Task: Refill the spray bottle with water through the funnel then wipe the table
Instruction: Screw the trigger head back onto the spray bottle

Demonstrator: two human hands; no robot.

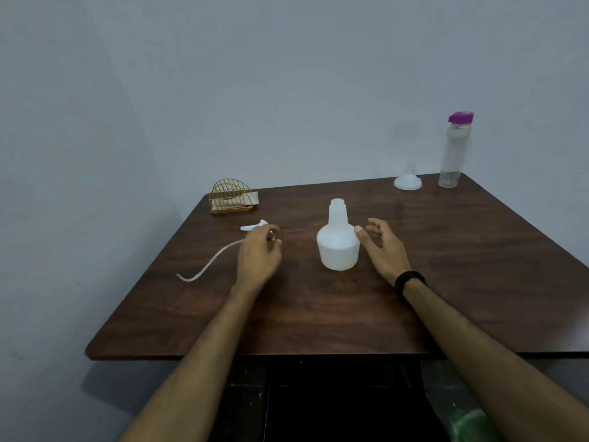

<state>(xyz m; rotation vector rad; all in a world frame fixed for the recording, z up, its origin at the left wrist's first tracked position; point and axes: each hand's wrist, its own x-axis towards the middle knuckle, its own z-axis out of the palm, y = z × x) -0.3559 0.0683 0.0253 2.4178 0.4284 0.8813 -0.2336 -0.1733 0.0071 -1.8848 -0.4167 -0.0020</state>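
While the spray bottle (338,242) stands uncapped mid-surface (446,266), the right hand (384,250) waits beside it with relaxed fingers — the left hand (258,255), loosely curled, covers the spray head (255,225), grip unclear.

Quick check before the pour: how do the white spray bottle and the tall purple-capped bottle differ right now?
The spray bottle is squat, wide-based and opaque white; the purple-capped bottle is tall, slim and clear. The spray bottle's neck is open, its trigger head lying on the table by the left hand; the purple-capped bottle is capped. The spray bottle stands mid-table; the other stands at the far right corner. Both are upright.
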